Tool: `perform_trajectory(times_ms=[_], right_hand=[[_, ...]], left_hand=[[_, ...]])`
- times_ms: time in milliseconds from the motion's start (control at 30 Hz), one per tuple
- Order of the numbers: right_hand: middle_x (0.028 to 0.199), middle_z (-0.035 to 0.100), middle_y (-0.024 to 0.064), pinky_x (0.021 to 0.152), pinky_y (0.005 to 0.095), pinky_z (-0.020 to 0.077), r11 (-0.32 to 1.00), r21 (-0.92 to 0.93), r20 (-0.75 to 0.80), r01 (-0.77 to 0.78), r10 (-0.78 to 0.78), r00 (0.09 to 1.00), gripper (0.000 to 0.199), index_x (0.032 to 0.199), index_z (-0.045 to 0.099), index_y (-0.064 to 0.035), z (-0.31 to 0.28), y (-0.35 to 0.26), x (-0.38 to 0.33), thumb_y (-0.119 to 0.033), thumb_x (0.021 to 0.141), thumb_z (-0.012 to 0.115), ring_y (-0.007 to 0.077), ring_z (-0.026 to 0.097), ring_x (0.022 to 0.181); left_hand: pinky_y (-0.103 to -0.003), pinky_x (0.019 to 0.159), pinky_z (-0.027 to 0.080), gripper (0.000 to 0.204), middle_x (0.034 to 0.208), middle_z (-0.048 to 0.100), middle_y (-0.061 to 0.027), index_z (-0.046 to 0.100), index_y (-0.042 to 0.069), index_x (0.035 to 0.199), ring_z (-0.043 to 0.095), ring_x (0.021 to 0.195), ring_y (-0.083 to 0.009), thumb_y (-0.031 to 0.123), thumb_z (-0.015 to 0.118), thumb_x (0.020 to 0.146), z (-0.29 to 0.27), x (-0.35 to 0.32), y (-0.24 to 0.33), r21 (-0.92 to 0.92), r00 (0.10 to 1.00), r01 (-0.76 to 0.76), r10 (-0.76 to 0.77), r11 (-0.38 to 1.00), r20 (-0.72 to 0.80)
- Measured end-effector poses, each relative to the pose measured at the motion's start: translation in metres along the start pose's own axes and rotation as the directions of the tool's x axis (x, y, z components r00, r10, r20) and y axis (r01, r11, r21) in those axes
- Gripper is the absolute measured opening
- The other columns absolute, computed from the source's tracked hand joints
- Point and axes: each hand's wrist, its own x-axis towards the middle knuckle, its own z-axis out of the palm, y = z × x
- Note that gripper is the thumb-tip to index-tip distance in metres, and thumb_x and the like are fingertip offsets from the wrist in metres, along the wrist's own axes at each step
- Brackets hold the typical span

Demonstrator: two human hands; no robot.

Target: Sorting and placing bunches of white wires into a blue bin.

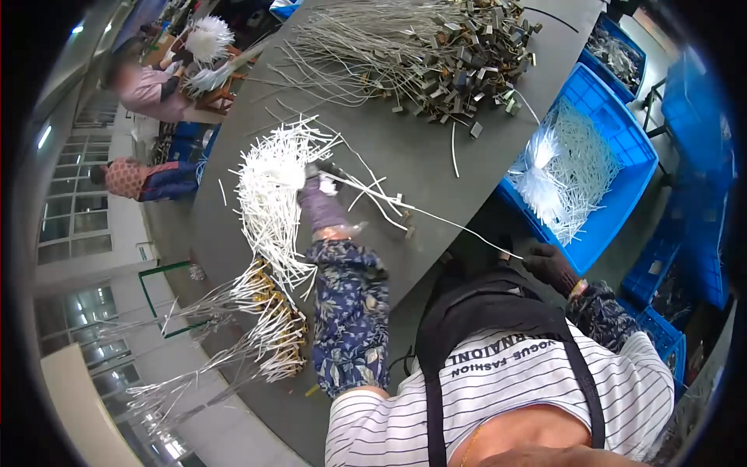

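Observation:
A dense heap of thin white tubes point(268, 183) lies on the grey table, left of centre. At its right edge is my left hand point(319, 194), in a dark purple glove, its fingers closed around a few white strands that stick out to the right. A long thin white wire point(467, 229) runs from near those strands across the table edge. My right hand point(549, 267), in a dark glove, is closed at that wire's far end, in front of my apron. A small metal piece point(409, 223) lies by the strands; whether it is attached I cannot tell.
Many metal-ended wires point(467, 66) are heaped at the table's far side. A blue crate point(629, 175) of clear and white tubes stands right of the table. Yellow-banded wire bundles point(272, 311) overhang the left edge. Two people point(148, 93) are at the far left.

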Motion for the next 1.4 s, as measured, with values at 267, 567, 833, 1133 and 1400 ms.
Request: perform_trajectory(times_ms=[267, 567, 833, 1133, 1400], right_hand=[[0.104, 0.058, 0.0207, 0.085, 0.0415, 0.0472, 0.972, 0.028, 0.042, 0.235, -0.236, 0.971, 0.049, 0.117, 0.054, -0.0047, 0.060, -0.128, 0.130, -0.036, 0.081, 0.064, 0.0355, 0.059, 0.099], [0.106, 0.058, 0.0242, 0.076, 0.0437, 0.0524, 0.660, -0.718, -0.243, 0.221, -0.536, 0.808, 0.044, 0.119, 0.050, -0.0054, 0.036, -0.181, 0.338, -0.031, 0.084, 0.060, 0.0385, 0.062, 0.091], [0.075, 0.059, 0.0069, 0.061, 0.0297, 0.0474, 0.956, 0.269, 0.020, 0.114, -0.124, 0.992, 0.026, 0.096, 0.064, -0.0026, 0.054, -0.163, 0.183, -0.024, 0.082, 0.063, 0.0151, 0.059, 0.070], [0.072, 0.057, 0.0023, 0.051, 0.0267, 0.0428, 0.820, 0.522, -0.151, -0.235, 0.360, 0.921, 0.009, 0.083, 0.059, -0.0062, 0.019, 0.046, -0.049, -0.010, 0.080, 0.067, 0.0108, 0.055, 0.061], [0.062, 0.051, 0.0012, 0.041, 0.0268, 0.0342, 0.714, 0.533, -0.113, -0.454, 0.592, 0.798, 0.011, 0.080, 0.058, -0.0088, 0.020, 0.106, -0.108, -0.016, 0.079, 0.066, 0.0107, 0.046, 0.048]], left_hand=[[-0.028, 0.053, 0.047, 0.026, 0.076, 0.064, -0.0037, 0.062, 0.001, 0.090, 0.058, 0.061, -0.0118, 0.025, 0.068, 0.084, 0.005, -0.021, -0.099, 0.448, 0.992, -0.053, -0.002, 0.892, 0.122], [-0.022, 0.041, 0.039, 0.028, 0.060, 0.054, -0.0019, 0.058, 0.002, 0.084, 0.049, 0.048, -0.0084, 0.028, 0.065, 0.088, -0.033, 0.005, -0.058, 0.496, 0.967, 0.145, -0.230, 0.856, 0.114], [-0.028, 0.054, 0.046, 0.024, 0.085, 0.065, -0.0106, 0.057, 0.003, 0.095, 0.059, 0.068, -0.0170, 0.027, 0.055, 0.093, 0.026, -0.020, -0.084, -0.012, 0.907, 0.375, -0.365, 0.927, 0.211], [-0.033, 0.067, 0.056, 0.024, 0.089, 0.065, -0.0093, 0.057, 0.006, 0.093, 0.062, 0.074, -0.0189, 0.029, 0.048, 0.097, 0.088, -0.019, -0.132, -0.012, 0.857, 0.477, -0.462, 0.879, 0.230], [-0.042, 0.070, 0.058, 0.025, 0.086, 0.066, -0.0117, 0.059, 0.002, 0.095, 0.065, 0.076, -0.0248, 0.027, 0.055, 0.095, 0.073, 0.047, -0.047, -0.190, 0.980, 0.014, 0.025, 0.982, 0.199]])
